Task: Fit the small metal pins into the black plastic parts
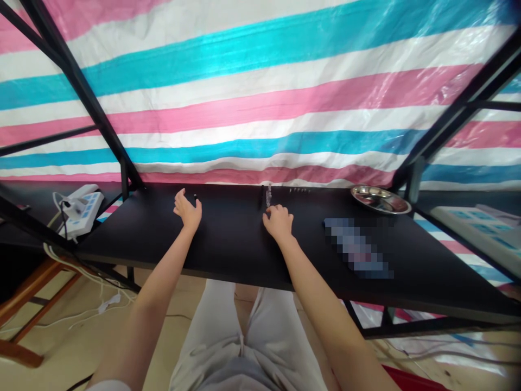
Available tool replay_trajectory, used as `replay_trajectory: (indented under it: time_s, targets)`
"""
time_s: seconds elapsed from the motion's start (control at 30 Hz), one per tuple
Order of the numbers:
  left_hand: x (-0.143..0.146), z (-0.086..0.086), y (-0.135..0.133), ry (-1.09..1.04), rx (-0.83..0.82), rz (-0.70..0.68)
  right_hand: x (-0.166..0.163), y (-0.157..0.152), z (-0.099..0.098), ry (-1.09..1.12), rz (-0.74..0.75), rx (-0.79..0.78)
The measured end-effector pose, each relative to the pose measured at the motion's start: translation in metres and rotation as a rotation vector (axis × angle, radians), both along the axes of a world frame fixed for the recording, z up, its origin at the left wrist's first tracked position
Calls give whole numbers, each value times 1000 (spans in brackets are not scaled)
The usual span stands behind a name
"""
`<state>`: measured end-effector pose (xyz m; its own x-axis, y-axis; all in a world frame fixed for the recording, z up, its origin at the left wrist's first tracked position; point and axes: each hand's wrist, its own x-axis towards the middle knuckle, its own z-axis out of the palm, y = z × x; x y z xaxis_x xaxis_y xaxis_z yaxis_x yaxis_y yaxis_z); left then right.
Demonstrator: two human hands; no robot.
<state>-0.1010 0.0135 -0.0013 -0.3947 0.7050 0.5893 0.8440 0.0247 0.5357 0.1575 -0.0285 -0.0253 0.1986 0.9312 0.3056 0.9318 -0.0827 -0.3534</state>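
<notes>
My left hand (188,212) is over the left half of the black table, thumb and fingers spread apart, holding nothing. Just beyond its thumb is a small black piece (195,197), too small to name. My right hand (279,221) rests right of the middle with its fingers curled down at the near end of a line of small shiny, clear-looking pieces (268,194). Whatever may be between those fingertips is hidden. Several tiny pale pieces (300,190) lie in a row near the back edge, to the right of that line.
A round steel plate (380,199) stands at the table's back right. A blurred-out bluish flat item (356,248) lies in front of it. Left, a white power strip (83,214) carries plugs and cables. Black metal posts flank the table (232,233); striped sheeting (260,103) hangs behind.
</notes>
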Motion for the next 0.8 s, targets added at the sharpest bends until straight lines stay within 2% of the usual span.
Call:
replay_trajectory:
  time_s: [0.1, 0.2, 0.27, 0.4, 0.5, 0.67, 0.8]
  targets:
    - [24, 1, -14, 202, 52, -301, -2, 1, -3, 0, 1, -24]
    - [55, 0, -22, 451, -63, -644, -3, 2, -6, 5, 14, -36]
    - [77, -3, -23, 560, -170, -752, -4, 3, -8, 5, 21, -52]
    - [115, -12, -16, 598, -303, -734, -6, 4, -12, 0, 26, -100]
    - [132, -15, -7, 589, -324, -686, -8, 4, -12, 2, 25, -142]
    - [144, -16, 6, 638, -306, -693, -9, 4, -9, -5, 15, -179]
    - [146, -16, 12, 636, -226, -711, -9, 5, -8, -8, 12, -181]
